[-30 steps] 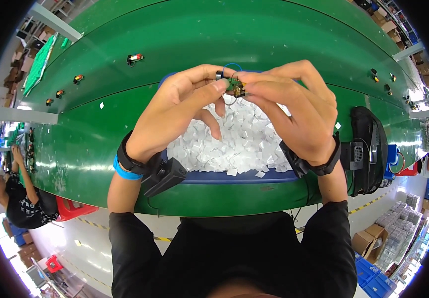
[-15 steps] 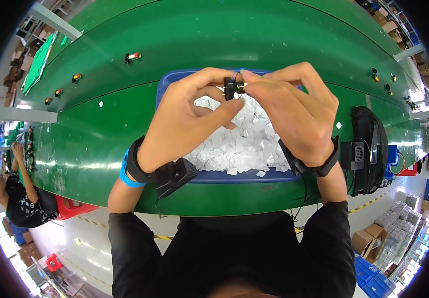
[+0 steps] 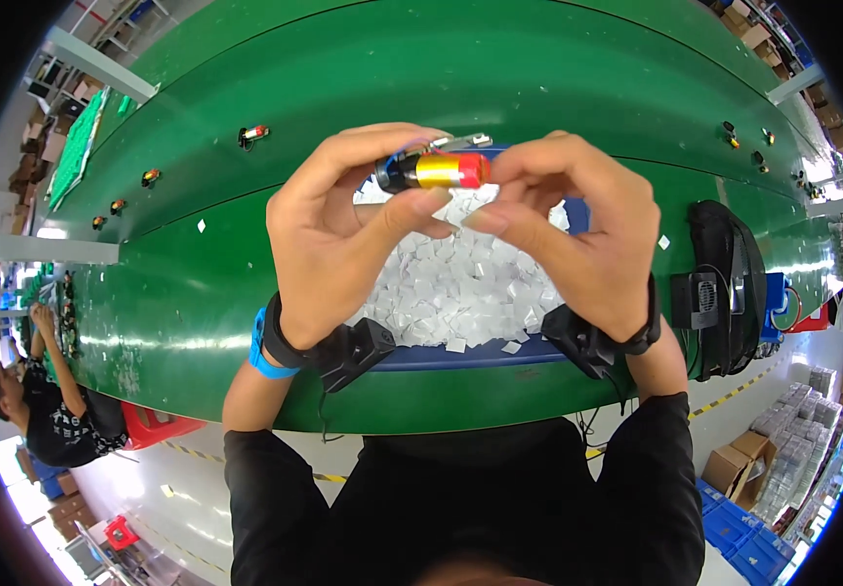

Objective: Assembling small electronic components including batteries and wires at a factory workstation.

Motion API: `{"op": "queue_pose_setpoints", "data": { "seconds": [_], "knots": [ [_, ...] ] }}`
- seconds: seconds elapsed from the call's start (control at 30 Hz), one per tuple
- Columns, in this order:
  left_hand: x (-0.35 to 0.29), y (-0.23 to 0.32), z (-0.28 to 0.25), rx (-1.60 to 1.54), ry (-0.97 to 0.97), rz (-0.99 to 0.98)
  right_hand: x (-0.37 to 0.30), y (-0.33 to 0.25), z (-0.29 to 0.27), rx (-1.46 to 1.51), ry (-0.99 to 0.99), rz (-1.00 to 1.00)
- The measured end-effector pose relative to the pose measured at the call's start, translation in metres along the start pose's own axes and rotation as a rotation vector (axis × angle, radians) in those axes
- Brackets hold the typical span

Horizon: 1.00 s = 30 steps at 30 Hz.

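Observation:
My left hand (image 3: 328, 210) holds a small cylindrical battery assembly (image 3: 446, 171) between its thumb and fingers. The battery has a yellow and red wrap and a black piece at its left end. Thin wires and a small metallic part (image 3: 475, 142) sit along its upper side. My right hand (image 3: 582, 210) is beside the red end, thumb and index finger apart; whether a fingertip touches the battery I cannot tell. Below both hands lies a blue tray (image 3: 421, 356) heaped with small white paper-like squares (image 3: 465, 288).
Similar small assemblies lie on the green table (image 3: 392, 68), one (image 3: 253, 135) at the far left and several at the right. A black bag (image 3: 729, 283) and a black box-shaped device (image 3: 693, 301) lie right of the tray. Another person (image 3: 50, 391) sits at the left.
The assembly has turned in my left hand, so its yellow and red side now shows. My right hand has moved off its black part, its fingers now spread.

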<state>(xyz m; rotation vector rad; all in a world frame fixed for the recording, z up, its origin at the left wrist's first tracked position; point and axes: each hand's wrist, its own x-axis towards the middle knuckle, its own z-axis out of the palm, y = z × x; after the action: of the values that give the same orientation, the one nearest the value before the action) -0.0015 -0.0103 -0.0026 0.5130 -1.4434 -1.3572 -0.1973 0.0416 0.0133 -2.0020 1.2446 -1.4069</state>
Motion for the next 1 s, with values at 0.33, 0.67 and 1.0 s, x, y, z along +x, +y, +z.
{"op": "queue_pose_setpoints", "data": {
  "seconds": [0.33,0.67,1.0],
  "knots": [
    [-0.002,-0.004,0.003,0.175,-0.046,0.175,-0.002,-0.001,0.012,0.213,0.114,-0.009],
    [-0.005,0.000,0.003,0.370,-0.037,0.263,-0.004,-0.003,0.014,0.370,0.089,0.125],
    [-0.005,0.004,0.000,0.435,-0.100,0.263,-0.004,-0.005,0.016,0.437,0.047,0.225]
  ]
}}
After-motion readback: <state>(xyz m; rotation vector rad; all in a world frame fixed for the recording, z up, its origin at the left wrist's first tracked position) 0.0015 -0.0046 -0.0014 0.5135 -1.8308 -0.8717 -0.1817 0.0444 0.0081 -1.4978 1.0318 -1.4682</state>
